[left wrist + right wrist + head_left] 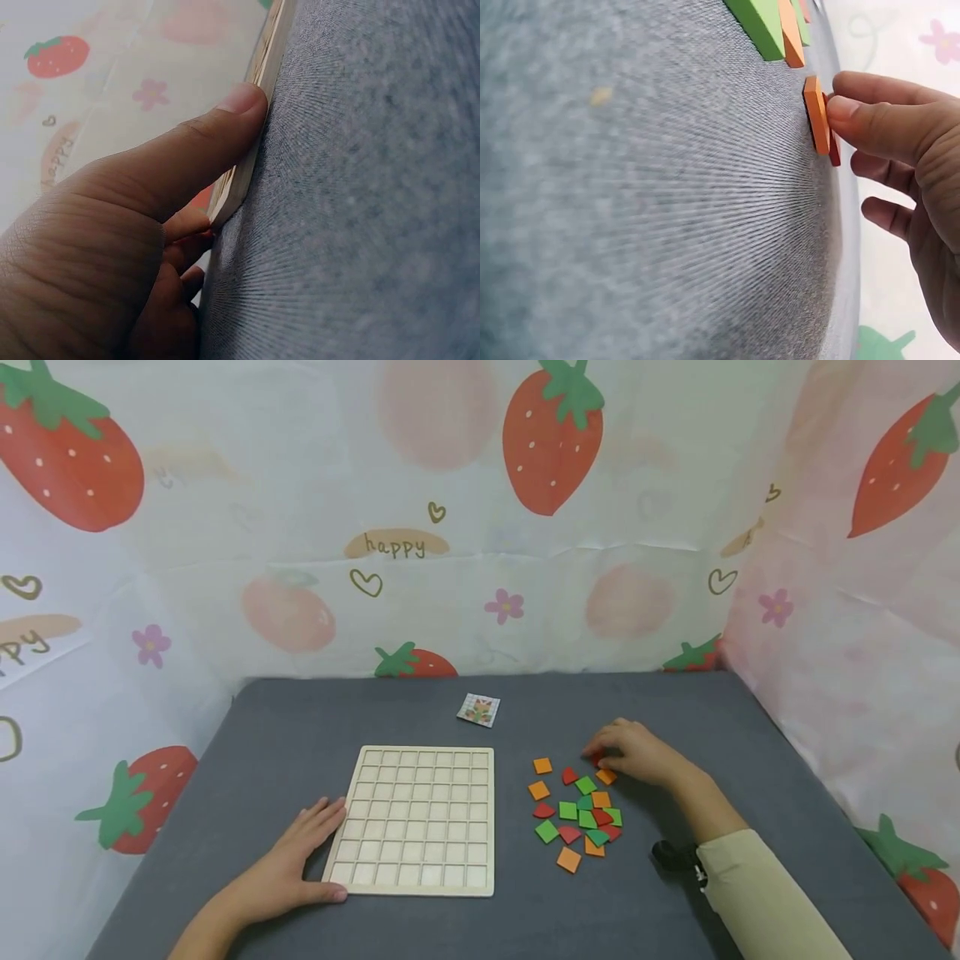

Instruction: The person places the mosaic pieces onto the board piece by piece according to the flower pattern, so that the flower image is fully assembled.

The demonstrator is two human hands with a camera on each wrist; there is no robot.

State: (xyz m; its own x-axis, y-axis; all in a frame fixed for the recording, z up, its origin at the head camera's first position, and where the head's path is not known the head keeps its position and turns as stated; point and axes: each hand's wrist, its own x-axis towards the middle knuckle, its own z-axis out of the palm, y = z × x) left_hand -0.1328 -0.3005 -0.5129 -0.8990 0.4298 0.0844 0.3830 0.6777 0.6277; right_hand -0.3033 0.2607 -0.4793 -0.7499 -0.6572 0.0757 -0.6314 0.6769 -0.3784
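Observation:
My left hand lies at the near left corner of a pale wooden grid board. Its fingers are stretched along the left side; the thumb touches the front edge. To the right of the board, my right hand is at the far end of a spread of coloured tiles. Thumb and index finger pinch a red tile, mostly covered by the fingers in the head view. Right beside the thumb lies an orange tile. The right hand's other fingers are loosely bent.
Several green tiles, orange tiles and red petal-shaped tiles lie loose, some overlapping. A small picture card with a flower pattern lies behind the board. The grey table meets strawberry-print cloth at the back and sides.

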